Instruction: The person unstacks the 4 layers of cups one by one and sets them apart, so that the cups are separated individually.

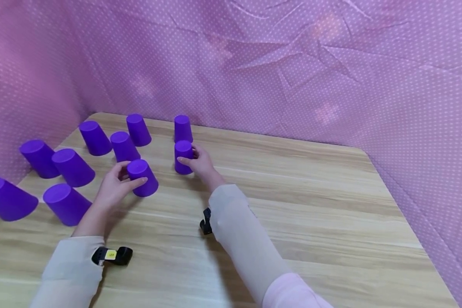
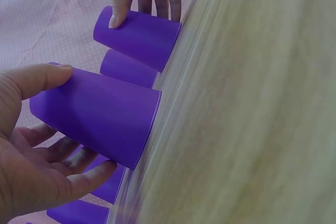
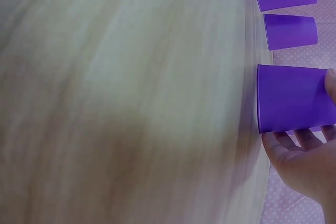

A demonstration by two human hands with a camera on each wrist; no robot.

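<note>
Upside-down purple plastic cups stand on a wood-grain table. My left hand grips one purple cup, thumb on the near side and fingers round the far side; the left wrist view shows this cup large, its rim at the tabletop. Farther forward and to the right, my right hand holds another purple cup between thumb and fingers. In the right wrist view that cup has its rim down at the table. Directly behind it stands a further purple cup, its lower part partly hidden.
Several more upturned cups stand in rows on the left, among them a near cup, a cup at the left edge and a back cup. The wooden table stretches to the right. A pink dotted cloth hangs behind and at both sides.
</note>
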